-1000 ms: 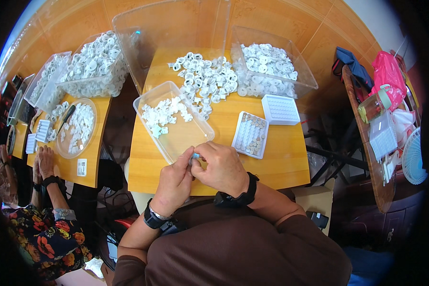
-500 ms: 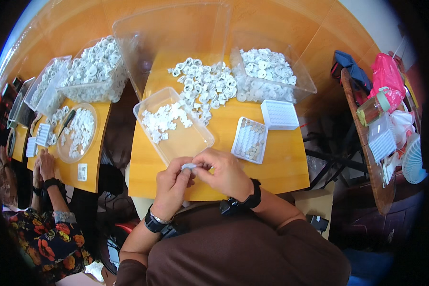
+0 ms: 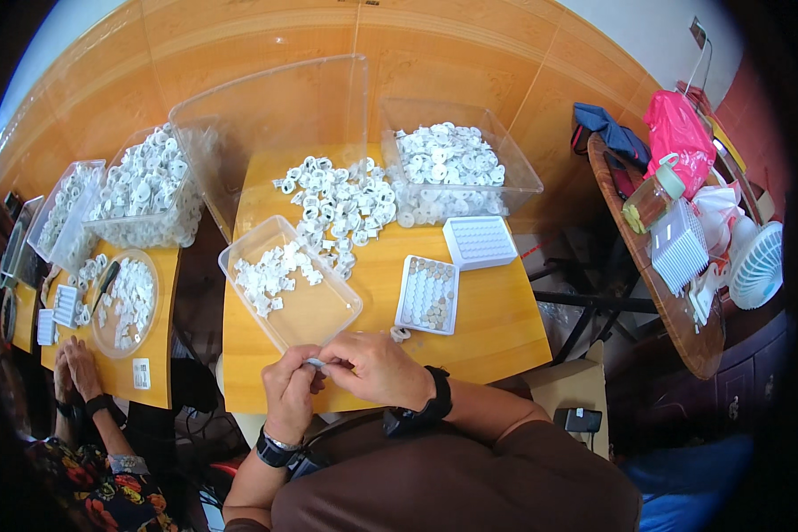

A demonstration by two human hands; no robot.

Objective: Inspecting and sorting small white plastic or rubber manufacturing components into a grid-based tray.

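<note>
Over the near edge of the table, my left hand [image 3: 290, 390] and my right hand [image 3: 383, 371] meet, fingertips pinched together on a small white plastic part [image 3: 314, 363]. Fingers cover most of that part. Just beyond them lies a clear shallow plastic box [image 3: 332, 312] with small white pieces [image 3: 273, 273] heaped in its far half. Right of it, a white tray [image 3: 455, 301] holds rows of small round greyish pieces [image 3: 438, 310]. A loose white ring-shaped part [image 3: 400, 334] rests on the table beside my right hand.
A pile of white ring parts [image 3: 341, 208] spreads behind the clear box. A large clear bin [image 3: 523, 184] of similar parts and a white slotted tray [image 3: 481, 253] stand at the back right. Left, a co-worker's hands [image 3: 80, 368] rest at another table. A cluttered side table [image 3: 683, 332] is right.
The view has tilted up, so the scene sits lower and further left. Both hands keep pinching the small part. The loose ring part beside my right hand now shows.
</note>
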